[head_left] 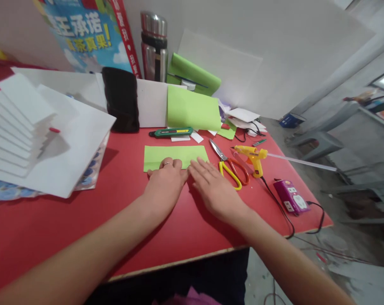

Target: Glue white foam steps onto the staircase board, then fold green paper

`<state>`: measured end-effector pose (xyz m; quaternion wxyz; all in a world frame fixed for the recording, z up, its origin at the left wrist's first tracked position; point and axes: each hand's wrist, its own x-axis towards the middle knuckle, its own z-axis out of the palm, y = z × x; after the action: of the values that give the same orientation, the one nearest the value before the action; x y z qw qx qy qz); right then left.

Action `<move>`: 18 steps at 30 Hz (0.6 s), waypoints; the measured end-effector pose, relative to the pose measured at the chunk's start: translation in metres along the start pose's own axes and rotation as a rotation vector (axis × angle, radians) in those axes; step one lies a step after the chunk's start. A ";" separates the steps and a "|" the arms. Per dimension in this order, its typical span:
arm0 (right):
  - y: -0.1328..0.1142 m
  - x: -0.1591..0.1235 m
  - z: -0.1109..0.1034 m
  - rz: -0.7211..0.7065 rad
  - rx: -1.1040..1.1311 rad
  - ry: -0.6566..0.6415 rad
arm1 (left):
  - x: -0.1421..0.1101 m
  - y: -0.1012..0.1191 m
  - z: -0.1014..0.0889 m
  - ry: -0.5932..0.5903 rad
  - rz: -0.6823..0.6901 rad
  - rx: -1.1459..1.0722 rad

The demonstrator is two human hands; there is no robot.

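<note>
A light green strip of paper (176, 153) lies on the red table in front of me, its near edge under my fingers. My left hand (165, 182), with a ring on one finger, is curled and presses on the strip's near edge; the fingertips are partly hidden. Flat and with fingers stretched out, my right hand (215, 188) rests at the strip's near right corner, close beside the left. Just right of that hand lie scissors (230, 165) with one yellow and one red handle. A green utility knife (171, 132) lies behind the strip.
A yellow glue gun (254, 157) with a glue stick and a purple box (292, 197) with cords lie at the right. White sheets (80, 127) and folded white paper (14, 131) are at the left. A phone (121, 99), a thermos (154, 46) and green paper (193, 108) stand behind.
</note>
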<state>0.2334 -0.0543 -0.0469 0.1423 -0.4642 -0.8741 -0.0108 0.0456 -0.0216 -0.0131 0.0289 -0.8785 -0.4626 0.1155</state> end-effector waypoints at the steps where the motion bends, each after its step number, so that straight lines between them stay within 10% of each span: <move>1: -0.008 -0.002 0.002 0.008 0.006 -0.028 | 0.000 0.000 0.000 0.004 0.003 0.005; 18: -0.016 0.004 0.011 0.176 -0.100 -0.068 | -0.010 -0.015 0.009 0.081 0.065 0.068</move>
<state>0.2155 -0.0581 -0.0544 0.0895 -0.5457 -0.8327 -0.0262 0.0264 -0.0215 -0.0176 0.0737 -0.8956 -0.4279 0.0965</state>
